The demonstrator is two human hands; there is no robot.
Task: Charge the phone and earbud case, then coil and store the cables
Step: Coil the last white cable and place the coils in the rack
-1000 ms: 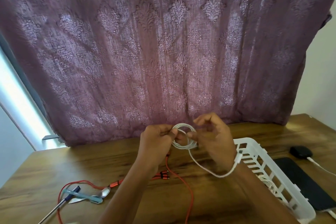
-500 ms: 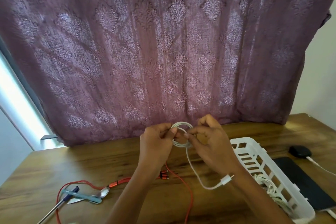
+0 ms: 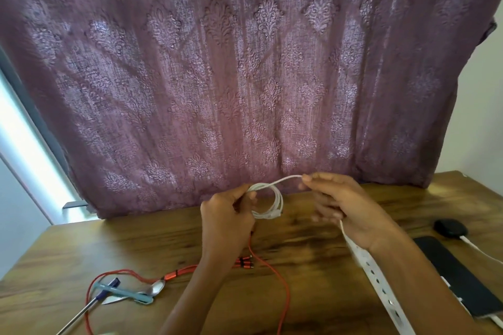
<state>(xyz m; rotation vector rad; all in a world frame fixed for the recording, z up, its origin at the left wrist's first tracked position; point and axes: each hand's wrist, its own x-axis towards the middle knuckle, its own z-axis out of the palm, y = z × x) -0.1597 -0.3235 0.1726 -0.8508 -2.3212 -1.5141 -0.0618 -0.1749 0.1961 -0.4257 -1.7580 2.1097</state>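
Left hand (image 3: 227, 215) closed around a white cable (image 3: 268, 202), pinching its finished loops above the far middle of the wooden table (image 3: 299, 247). Right hand (image 3: 347, 207) narrowed to a fingertip pinch on the cable's free end, now drawn up and to the right of the coil, where half a second ago the tail drooped below the hands with its plug dangling. Slack taken up, then; probably ready for a last wrap or a tuck through the loops, with little left to wind. White slotted basket (image 3: 378, 275) just right of the right wrist, near enough for stowing the coil. Orange cable (image 3: 283, 285) sprawled loose on the near table, running left towards a spoon (image 3: 156, 288) and scissors (image 3: 128, 294), not yet coiled. Dark phone (image 3: 457, 277) at the near right edge and black earbud case (image 3: 449, 228) beyond it, a white lead meeting the case. Coiling of one cable nearly done, the other untouched.
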